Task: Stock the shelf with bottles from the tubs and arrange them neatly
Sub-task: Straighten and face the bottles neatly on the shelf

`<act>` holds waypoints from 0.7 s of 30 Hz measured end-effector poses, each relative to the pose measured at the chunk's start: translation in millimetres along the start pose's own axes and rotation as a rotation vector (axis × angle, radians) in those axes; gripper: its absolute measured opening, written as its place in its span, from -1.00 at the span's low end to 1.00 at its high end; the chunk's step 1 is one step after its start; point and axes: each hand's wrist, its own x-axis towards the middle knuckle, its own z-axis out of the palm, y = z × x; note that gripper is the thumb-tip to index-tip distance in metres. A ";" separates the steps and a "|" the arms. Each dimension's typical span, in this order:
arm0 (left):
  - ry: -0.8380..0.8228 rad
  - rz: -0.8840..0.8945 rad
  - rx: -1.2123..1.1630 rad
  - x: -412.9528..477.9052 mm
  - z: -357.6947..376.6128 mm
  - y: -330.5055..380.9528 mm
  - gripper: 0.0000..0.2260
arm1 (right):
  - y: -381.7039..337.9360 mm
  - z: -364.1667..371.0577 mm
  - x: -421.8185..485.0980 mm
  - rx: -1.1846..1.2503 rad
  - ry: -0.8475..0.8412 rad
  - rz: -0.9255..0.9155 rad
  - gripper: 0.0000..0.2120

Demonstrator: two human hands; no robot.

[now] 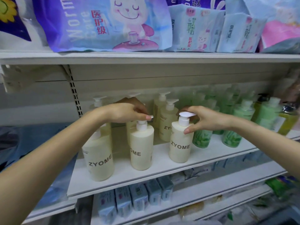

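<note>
Several cream ZYOME pump bottles stand on the white middle shelf [162, 176]. My left hand [128, 111] grips the pump head of the middle front bottle [142, 148]. My right hand [201, 117] pinches the white pump head of the right front bottle [180, 143], thumb against its shoulder. A third front bottle [99, 159] stands at the left, partly behind my left forearm. More cream bottles [167, 119] stand in a back row, some hidden by my hands. No tub is in view.
Green pump bottles [233, 125] fill the same shelf to the right, close to my right hand. Soft packs of pads [103, 23] lie on the shelf above. Small blue boxes [139, 197] line the shelf below. A slotted upright [74, 98] stands at the back left.
</note>
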 end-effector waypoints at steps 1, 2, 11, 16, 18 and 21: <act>-0.022 -0.013 -0.016 1.4 0.3 -1.7 -0.73 | 0.9 -0.1 1.4 0.006 -0.001 -0.002 -0.35; -0.038 -0.020 -0.038 2.6 0.9 -3.6 -0.75 | 2.1 -0.3 3.1 0.023 -0.005 -0.003 -0.35; -0.006 0.005 -0.208 3.2 5.7 -3.0 -0.79 | 8.5 -3.6 13.2 0.079 -0.072 0.002 -0.33; 0.016 -0.006 -0.196 1.0 6.4 -0.8 -0.78 | 10.7 -4.9 13.2 0.094 -0.081 0.006 -0.32; 0.017 -0.015 -0.183 -0.7 7.3 -0.6 -0.78 | 11.5 -4.2 12.8 0.095 -0.088 0.016 -0.30; 0.045 -0.014 -0.125 -4.7 7.1 0.9 -0.77 | 12.4 -3.4 12.6 0.088 -0.102 0.023 -0.29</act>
